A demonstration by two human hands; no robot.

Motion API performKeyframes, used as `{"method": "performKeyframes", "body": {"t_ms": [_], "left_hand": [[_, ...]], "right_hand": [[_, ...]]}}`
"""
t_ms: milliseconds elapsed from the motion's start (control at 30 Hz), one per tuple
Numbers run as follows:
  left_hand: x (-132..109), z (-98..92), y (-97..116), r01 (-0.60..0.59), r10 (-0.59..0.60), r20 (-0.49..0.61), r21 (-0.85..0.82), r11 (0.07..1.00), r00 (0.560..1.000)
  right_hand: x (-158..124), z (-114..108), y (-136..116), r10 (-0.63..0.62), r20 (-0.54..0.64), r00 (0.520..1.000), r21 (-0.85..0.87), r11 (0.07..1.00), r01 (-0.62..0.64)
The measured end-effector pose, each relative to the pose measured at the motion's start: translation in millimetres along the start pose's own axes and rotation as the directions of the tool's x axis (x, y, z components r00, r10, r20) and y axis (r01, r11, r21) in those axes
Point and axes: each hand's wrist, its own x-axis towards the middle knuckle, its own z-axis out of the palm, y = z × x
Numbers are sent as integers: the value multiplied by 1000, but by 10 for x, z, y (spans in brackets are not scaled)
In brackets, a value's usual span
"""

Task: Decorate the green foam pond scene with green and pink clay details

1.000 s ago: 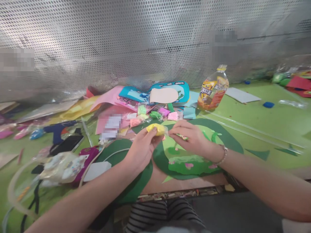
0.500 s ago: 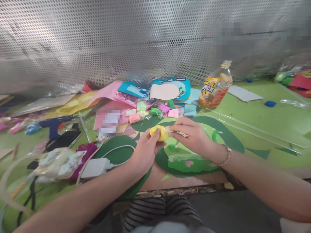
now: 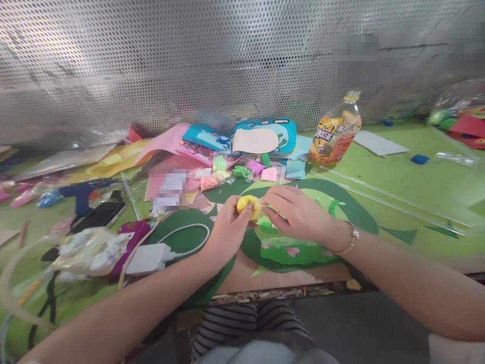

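Observation:
A small clear bag of yellow modelling clay [image 3: 246, 203] is held above the table by both hands. My left hand [image 3: 230, 222] grips the clay, thumb across its front. At the bag's right end, my right hand [image 3: 293, 212], with a bracelet at the wrist, pinches the clear plastic. Beneath the right hand lies a dark green paper shape with a light green, flower-dotted scene [image 3: 295, 255]. Just beyond the hands sit several small bags of coloured clay, among them a green one [image 3: 241, 172] and a pink one [image 3: 269, 174].
A drink bottle [image 3: 335, 134] stands at the back right near a white card [image 3: 381, 143]. On the left are a phone [image 3: 99, 216], a white charger [image 3: 148, 258] with its cable, and a cream pouch [image 3: 93, 250]. Perforated metal [image 3: 212, 60] rises behind the table.
My right hand has shifted slightly left and turned in closer over the bag's end. The left hand still grips the yellow clay. The whole view has moved a little.

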Motion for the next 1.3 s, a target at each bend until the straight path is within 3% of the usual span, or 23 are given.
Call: {"method": "performKeyframes", "body": {"t_ms": [167,467,633,800,1067,1133,1200,1300], "left_hand": [[1,4,1,12,-13,42,26,1000,999],[-53,28,20,92,-83,119,-76,993,989],[-61,38,36,94,-79,145,-102,990,986],[-56,33,14,89,-69,139,-144,986,988],[-77,23,52,103,-83,135,-150,983,987],[-73,23,74,122,-94,152,-188,975,984],[-45,19,100,142,-111,128,-265,954,986],[73,-20,134,113,-166,-95,-413,904,982]], "right_hand": [[13,-57,17,-93,39,995,-70,993,95],[-13,-91,71,-243,-63,968,-118,965,235],[-44,-85,45,-171,-72,983,-33,985,169],[-49,-113,33,-73,51,996,113,991,67],[9,-81,-53,-2,180,984,80,997,-13],[16,-84,-43,0,130,992,142,990,-18],[19,-106,-7,21,-22,1000,225,974,-15],[21,-144,77,181,-267,947,291,951,-100]]}}
